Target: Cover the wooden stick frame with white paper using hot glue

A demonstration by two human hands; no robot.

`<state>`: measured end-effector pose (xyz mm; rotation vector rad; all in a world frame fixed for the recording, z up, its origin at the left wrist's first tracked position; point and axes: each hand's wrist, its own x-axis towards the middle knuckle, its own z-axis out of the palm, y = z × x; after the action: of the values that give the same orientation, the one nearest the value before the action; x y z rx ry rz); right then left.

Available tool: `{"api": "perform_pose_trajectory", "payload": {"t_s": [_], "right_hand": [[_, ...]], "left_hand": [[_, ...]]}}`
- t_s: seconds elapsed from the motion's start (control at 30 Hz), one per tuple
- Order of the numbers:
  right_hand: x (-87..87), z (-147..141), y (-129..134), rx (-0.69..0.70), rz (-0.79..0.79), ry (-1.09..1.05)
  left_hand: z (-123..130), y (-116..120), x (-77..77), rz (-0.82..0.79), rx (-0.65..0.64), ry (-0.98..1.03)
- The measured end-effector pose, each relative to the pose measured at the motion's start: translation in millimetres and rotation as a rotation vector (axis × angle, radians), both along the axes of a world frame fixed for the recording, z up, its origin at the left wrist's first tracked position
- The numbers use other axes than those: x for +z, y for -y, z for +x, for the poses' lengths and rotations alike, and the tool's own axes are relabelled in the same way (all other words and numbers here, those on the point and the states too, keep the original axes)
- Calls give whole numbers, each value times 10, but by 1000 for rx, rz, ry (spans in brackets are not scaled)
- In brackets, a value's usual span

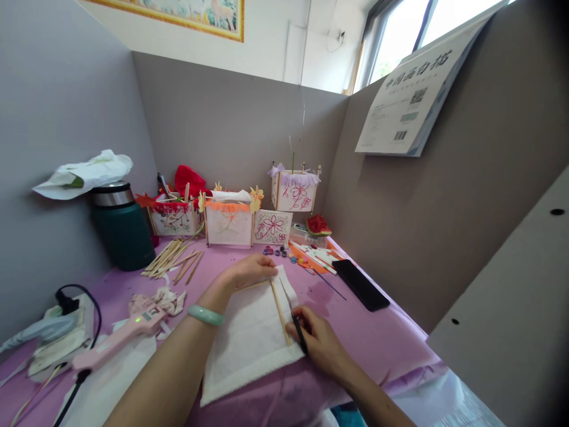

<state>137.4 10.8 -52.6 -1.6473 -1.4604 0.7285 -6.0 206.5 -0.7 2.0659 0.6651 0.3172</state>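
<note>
A white sheet (244,350), cloth or paper, lies on the purple-covered table in front of me. Thin wooden sticks (279,309) rest on it, meeting at a corner near its far edge. With its fingers pressed together, my left hand (255,271) grips the sheet's far right corner beside that stick corner. My right hand (319,337) is closed around the black handles of a pair of scissors (300,335). The blades point away from me along the sheet's right margin, beside the long stick, where a narrow strip stands partly apart.
Lantern-like decorated boxes (229,225) stand at the back. Loose sticks (166,258), a dark green bottle (122,228), a pink glue gun (120,338) and a power strip (66,338) are on the left. Right of the sheet lie markers (317,256), a thin brush (329,283) and a black phone (361,284).
</note>
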Motion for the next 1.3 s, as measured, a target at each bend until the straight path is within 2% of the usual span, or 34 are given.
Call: {"api": "perform_pose_trajectory", "payload": {"t_s": [0.37,0.9,1.3], "right_hand": [[-24,29,-17,-4,3,15],[79,-3,-95,-17,18,49],[62,-9,-87,-27,4,58]], "left_hand": [[-42,-42,56,29,1,-43],[-32,-1,61,-9,-15,3],[-29,-27,51,-26,-24,25]]}}
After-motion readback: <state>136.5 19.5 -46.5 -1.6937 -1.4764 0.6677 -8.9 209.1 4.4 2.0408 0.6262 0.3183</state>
